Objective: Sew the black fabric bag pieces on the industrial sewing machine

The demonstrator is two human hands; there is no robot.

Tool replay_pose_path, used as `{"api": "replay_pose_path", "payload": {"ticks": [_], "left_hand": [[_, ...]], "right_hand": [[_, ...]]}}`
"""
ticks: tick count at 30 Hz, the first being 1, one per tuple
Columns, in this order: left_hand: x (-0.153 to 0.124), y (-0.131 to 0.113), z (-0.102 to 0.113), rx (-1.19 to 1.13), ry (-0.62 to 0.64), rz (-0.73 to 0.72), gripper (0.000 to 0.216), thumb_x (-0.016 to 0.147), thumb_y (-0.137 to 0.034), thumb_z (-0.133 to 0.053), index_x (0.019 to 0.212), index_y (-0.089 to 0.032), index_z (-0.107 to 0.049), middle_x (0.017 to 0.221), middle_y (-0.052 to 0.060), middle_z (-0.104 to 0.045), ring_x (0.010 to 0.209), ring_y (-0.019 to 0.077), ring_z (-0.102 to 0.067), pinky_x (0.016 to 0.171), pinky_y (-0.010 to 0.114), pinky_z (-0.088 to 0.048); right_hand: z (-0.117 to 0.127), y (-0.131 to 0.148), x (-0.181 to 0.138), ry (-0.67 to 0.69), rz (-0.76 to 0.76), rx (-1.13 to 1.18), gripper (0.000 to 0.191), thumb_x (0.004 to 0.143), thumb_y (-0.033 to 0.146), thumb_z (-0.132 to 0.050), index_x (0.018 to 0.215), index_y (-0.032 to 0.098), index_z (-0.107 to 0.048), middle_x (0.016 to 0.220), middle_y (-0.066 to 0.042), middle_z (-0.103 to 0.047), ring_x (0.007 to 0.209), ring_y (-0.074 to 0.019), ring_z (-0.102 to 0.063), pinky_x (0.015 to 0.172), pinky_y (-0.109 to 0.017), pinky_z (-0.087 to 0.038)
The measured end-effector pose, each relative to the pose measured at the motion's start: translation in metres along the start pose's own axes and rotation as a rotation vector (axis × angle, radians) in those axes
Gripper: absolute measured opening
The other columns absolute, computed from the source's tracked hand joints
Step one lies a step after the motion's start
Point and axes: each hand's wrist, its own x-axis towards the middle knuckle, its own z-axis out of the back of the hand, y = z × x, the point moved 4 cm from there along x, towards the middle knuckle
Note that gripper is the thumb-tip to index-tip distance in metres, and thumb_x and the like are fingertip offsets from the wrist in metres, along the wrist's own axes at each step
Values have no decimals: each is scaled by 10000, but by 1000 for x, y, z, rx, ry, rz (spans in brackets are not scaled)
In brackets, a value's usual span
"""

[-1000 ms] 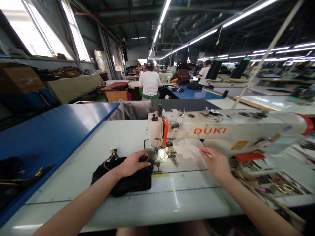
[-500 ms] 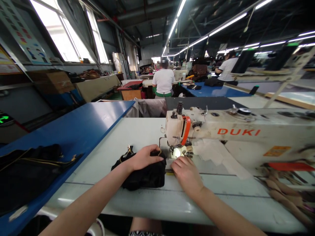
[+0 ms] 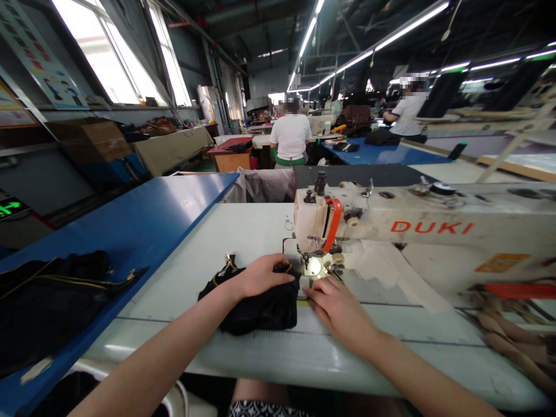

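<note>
Black bag (image 3: pixel 260 315), one, beneath left hand (image 3: pixel 260 277); machine (image 3: pixel 412 223), one.

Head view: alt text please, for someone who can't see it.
The left hand clasps a black fabric piece beside the presser foot of a white DUKI sewing machine; the right hand lies open on the pale table beside it. At far left lie black bags.

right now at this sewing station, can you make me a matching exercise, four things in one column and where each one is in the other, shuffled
1. left hand
2. right hand
3. pile of black bags
4. white sheet

A. on the blue table
B. under the sewing machine's arm
C. on the black fabric piece
D. flat on the white table, before the needle plate

Pairs: 1-C, 2-D, 3-A, 4-B
</note>
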Motion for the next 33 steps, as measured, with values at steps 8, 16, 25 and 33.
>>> {"api": "replay_pose_path", "payload": {"ticks": [8, 16, 25, 33], "left_hand": [[22, 7, -32, 236, -4, 231, 211, 709, -368, -617, 825, -191, -617, 795, 5, -629, 759, 192, -573, 626, 263, -385], [25, 7, -31, 283, 26, 247, 242, 701, -397, -619, 833, -195, -630, 816, 9, -648, 761, 192, -587, 623, 260, -400], [31, -6, -32, 349, 55, 320, 205, 689, -372, -602, 764, -183, -629, 738, 10, -619, 710, 188, -565, 580, 254, -377], [33, -8, -32, 361, 68, 345, 193, 672, -356, -608, 747, -179, -625, 720, 14, -620, 693, 191, -568, 561, 255, -370]], "right_hand": [[-5, 3, -2, 51, 16, -45, 175, 885, 123, -470, 950, 155, -629, 884, -69, -539, 891, -229, -477, 805, -382, -437], [3, -9, -3, 91, 131, 17, 222, 932, 158, -430, 1028, 147, -629, 930, -75, -562, 927, -215, -485, 845, -375, -445], [2, -11, -3, 82, 176, 5, 216, 919, 145, -448, 1006, 138, -646, 926, -85, -583, 925, -223, -505, 849, -401, -459], [3, -17, -3, 43, 149, 99, 225, 885, 104, -472, 1010, 157, -650, 941, -83, -605, 943, -224, -510, 859, -398, -458]]}}
